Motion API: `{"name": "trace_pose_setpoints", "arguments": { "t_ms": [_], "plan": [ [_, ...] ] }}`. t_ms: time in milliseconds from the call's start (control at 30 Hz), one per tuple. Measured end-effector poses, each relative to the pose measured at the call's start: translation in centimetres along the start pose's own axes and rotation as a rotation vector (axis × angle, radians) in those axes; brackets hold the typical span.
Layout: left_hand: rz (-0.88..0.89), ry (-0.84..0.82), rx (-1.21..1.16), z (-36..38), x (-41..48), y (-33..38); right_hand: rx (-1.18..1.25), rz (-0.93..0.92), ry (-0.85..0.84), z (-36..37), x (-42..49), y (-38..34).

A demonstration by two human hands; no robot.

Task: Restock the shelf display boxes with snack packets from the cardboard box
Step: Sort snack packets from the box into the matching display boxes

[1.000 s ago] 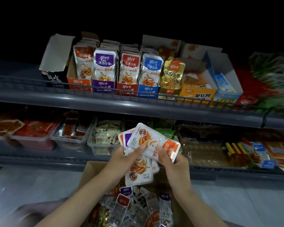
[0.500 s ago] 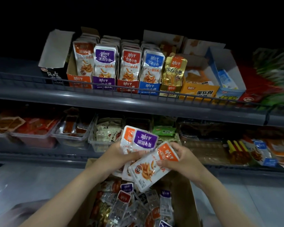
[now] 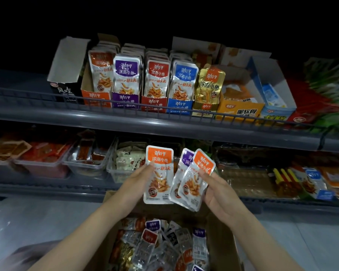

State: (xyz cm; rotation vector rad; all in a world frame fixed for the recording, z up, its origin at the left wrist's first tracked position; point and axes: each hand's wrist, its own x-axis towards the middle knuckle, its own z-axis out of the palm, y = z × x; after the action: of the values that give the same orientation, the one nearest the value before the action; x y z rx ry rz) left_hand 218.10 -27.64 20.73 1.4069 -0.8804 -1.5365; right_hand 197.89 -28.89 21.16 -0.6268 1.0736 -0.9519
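Centre frame, above the cardboard box [image 3: 221, 231], the left hand [image 3: 141, 179] is pinching one orange packet [image 3: 159, 163]; the right hand [image 3: 220, 192] is pinching two fanned packets [image 3: 198, 182]. Light, slippery foil, I judge: sealed edges are offering the surest hold.

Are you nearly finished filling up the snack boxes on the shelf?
Not yet. The orange, purple, red and blue display boxes look packed. The left hand holds an orange packet; the right hand holds a second orange packet and a purple packet. Many loose packets wait in the cardboard box.
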Motion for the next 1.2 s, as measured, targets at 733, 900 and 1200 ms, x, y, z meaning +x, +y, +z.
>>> {"name": "trace_pose_setpoints", "arguments": {
  "t_ms": [733, 900, 1200],
  "plan": [
    [0.024, -0.040, 0.000, -2.0, -0.4, 2.0, -0.538, -0.269, 0.030, 2.7, -0.1, -1.5],
    [0.067, -0.031, -0.028, -3.2, -0.8, 3.1, -0.698, -0.287, -0.094, 6.1, 0.3, -2.8],
    [0.264, 0.168, -0.105, -10.1, 0.9, 9.4, -0.767, -0.763, -0.097, 13.1, 2.9, -12.1]
  ]
}}
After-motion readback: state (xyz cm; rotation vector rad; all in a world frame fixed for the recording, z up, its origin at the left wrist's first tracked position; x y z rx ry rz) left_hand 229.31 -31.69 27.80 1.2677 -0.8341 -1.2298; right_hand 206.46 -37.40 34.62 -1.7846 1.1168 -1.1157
